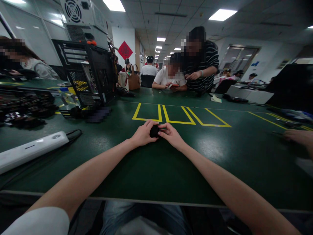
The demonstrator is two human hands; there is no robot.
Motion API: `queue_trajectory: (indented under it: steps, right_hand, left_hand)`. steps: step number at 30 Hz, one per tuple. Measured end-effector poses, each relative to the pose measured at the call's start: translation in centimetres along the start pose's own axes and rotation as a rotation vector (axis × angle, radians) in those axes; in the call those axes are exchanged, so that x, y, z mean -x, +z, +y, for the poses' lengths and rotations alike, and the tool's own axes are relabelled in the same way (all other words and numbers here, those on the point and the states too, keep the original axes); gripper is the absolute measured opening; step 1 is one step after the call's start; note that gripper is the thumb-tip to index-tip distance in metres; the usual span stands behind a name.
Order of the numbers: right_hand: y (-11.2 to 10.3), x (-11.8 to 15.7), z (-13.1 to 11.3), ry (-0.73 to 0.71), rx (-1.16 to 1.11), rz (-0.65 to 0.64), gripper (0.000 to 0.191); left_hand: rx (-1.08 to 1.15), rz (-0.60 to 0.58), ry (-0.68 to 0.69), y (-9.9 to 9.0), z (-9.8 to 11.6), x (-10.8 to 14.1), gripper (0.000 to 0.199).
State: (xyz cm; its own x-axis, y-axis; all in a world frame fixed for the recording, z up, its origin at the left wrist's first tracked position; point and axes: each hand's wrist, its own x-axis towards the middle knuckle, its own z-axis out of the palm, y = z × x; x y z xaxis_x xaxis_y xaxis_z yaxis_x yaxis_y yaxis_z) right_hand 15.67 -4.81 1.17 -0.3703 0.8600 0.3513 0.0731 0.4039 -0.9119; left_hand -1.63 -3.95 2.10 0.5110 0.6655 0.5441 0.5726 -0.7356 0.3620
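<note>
Between my two hands is a small, dark, rounded object (154, 131), just in front of the yellow tape marks; its exact kind does not show. My left hand (144, 133) curves around its left side, thumb low and fingers over the top. From the right, my right hand (171, 134) reaches it with bent fingers, the tips at its edge. Both hands are low over the green tabletop (156, 169). Parts of the object are covered by my fingers.
Yellow tape outlines (176, 122) lie beyond my hands. To the left are a white power strip (34, 150) with a cable, a heap of dark parts (26, 107) and stacked computer cases (90, 71). Another person's hand (298, 136) is at the right. Two people are across the table.
</note>
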Motion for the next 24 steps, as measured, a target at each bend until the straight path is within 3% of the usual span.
queue_trajectory:
  steps: [7, 18, 24]
  right_hand:
    - [-0.25, -0.04, -0.26, 0.050, 0.051, -0.019, 0.034]
    - [0.01, 0.15, -0.23, 0.023, -0.005, 0.003, 0.021]
    - [-0.25, -0.10, 0.00, 0.035, 0.042, 0.003, 0.033]
  left_hand:
    - [0.017, -0.011, -0.001, -0.12, 0.04, 0.05, 0.056]
    - [0.001, -0.017, -0.015, -0.17, 0.20, 0.02, 0.056]
    - [-0.009, -0.007, -0.008, -0.01, 0.04, 0.02, 0.057]
